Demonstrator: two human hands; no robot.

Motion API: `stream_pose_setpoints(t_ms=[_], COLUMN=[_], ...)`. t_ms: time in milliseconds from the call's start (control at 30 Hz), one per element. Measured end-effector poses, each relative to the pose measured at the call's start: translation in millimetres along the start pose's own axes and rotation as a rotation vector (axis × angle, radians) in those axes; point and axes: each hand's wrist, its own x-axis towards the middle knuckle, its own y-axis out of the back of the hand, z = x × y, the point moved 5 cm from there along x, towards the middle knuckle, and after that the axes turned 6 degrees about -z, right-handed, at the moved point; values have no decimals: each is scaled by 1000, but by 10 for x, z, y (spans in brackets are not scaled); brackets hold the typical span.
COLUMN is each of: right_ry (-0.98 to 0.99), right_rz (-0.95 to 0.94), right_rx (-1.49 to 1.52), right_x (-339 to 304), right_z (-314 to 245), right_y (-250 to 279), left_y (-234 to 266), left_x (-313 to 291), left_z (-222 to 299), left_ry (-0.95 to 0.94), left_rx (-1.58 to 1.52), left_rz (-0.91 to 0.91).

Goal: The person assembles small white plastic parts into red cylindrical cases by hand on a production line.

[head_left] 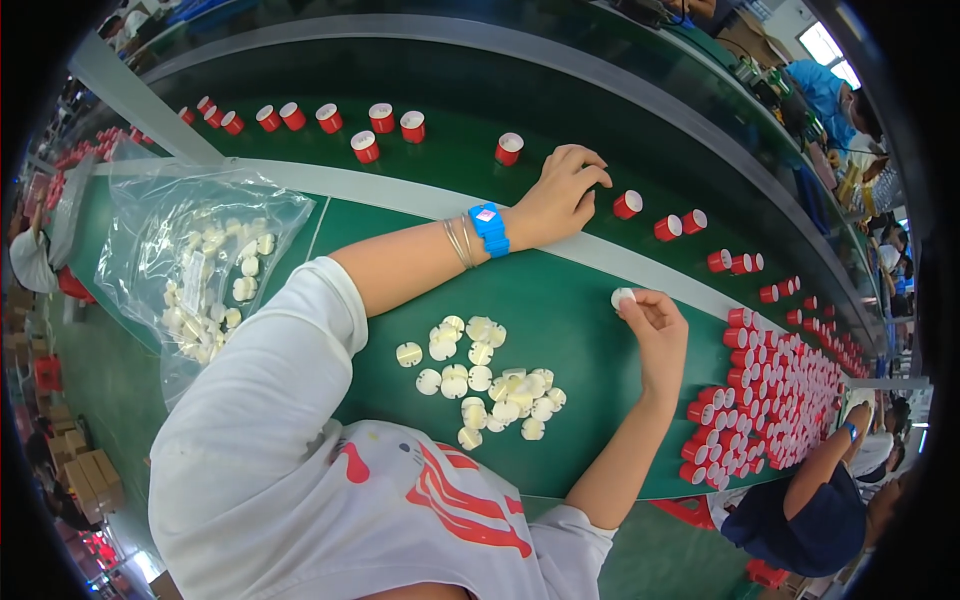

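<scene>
My left hand (562,196) reaches over the pale rail onto the dark belt. Its fingers are loosely bent and apart, with nothing visible in them. Closest to its fingertips stands a small red cup with a white top (628,204), and another red cup (509,149) stands behind and to the left. Over the green table (520,290), my right hand (656,325) pinches a white disc (622,298) between thumb and fingers. A loose pile of cream-white notched discs (507,393) lies in front of my body, some overlapping.
At left, a clear plastic bag (130,235) holds more cream discs. Many red cups (770,400) crowd the table's right end, where a person in dark clothing (800,520) sits. Several red cups (329,118) stand along the belt. A grey post (145,100) rises at the left.
</scene>
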Motion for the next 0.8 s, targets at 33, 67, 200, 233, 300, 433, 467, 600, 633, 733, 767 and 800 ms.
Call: stream_pose_setpoints(t_ms=[33, 67, 200, 233, 300, 433, 467, 600, 633, 733, 767, 800], right_ry=[-1, -19, -49, -44, -91, -4, 3, 165, 163, 166, 193, 218], right_rz=[3, 40, 148, 148, 120, 263, 270, 591, 603, 595, 616, 634], right_rx=[-3, -40, -54, -59, -135, -102, -113, 129, 152, 225, 190, 157], right_x=[5, 9, 6, 5, -2, -20, -31, -108, -107, -102, -126, -154], right_z=[14, 33, 35, 24, 15, -5, -14, 25, 39, 82, 46, 28], right_y=[27, 74, 214, 238, 292, 402, 434, 729, 772, 810, 808, 817], left_y=[0, -1, 10, 15, -106, -979, -1272, -1961, -2086, -2095, -1988, -1884], left_x=[7, 14, 65, 117, 242, 657, 797, 1042, 1056, 924, 896, 855], left_z=[13, 27, 109, 182, 338, 628, 649, 548, 515, 398, 495, 601], left_ry=[-5, -10, -42, -120, -211, -339, -298, -119, -131, -34, -10, 17], left_rx=[-22, -45, -34, -54, -119, -121, -102, -8, -28, -209, -267, -323], left_rz=[4, 9, 37, 22, -17, -265, -385, -564, -555, -506, -493, -482])
